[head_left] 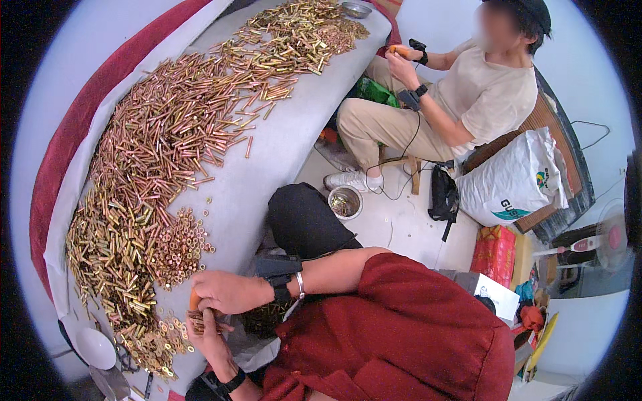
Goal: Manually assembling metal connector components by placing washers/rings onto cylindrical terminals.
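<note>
Holds a small bunch of metal pieces (196, 323) in the left hand (210, 342), near loose rings (167, 346) on the grey table (234, 187); curls the right hand (229, 292) beside it, cannot tell whether grasping.

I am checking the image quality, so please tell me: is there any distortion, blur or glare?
Head view: the edges of the grey table look bowed and the corners go black; head view: the co-worker's face is blurred; head view: small glints show on the metal pins.
</note>
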`<state>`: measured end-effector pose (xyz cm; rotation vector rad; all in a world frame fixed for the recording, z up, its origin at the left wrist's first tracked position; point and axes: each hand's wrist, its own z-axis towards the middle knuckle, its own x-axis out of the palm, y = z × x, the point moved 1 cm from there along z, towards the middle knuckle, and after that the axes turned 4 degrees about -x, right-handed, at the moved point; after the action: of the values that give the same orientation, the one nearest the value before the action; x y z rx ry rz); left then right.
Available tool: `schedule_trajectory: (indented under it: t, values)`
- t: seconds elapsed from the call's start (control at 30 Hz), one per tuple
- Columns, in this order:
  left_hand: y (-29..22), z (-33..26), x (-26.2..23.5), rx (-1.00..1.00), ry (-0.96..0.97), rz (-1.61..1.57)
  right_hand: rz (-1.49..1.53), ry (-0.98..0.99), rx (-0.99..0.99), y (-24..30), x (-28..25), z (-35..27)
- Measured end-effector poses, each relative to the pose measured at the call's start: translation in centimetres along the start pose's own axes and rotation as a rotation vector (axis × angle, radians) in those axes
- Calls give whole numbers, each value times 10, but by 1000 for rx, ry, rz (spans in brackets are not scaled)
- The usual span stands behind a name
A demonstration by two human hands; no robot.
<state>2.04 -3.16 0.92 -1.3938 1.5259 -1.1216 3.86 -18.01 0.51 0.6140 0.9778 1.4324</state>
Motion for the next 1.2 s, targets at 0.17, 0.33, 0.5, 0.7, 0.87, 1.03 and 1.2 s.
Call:
schedule_trajectory:
  t: [0.17, 0.33, 0.5, 0.7, 0.87, 1.03, 1.2]
  values:
    - [3, 2, 1, -27, 35, -42, -48, 53, 66, 5, -5, 0]
    - [2, 2, 4, -10, 28, -46, -24, 14, 55, 9, -8, -2]
    - [0, 1, 3, 0, 48, -54, -29, -2, 11, 14, -12, -1]
    - [-1, -1, 2, 4, 59, -72, 6, -1, -20, 18, -12, -2]
    - [-1, -2, 2, 22, 73, -32, 14, -67, -1, 12, -5, -6]
    - [1, -3, 0, 32, 55, 5, -43, -21, 1, 17, -8, -5]
    - [-1, -5, 1, 4, 62, -59, 17, -47, -62, 12, -6, -4]
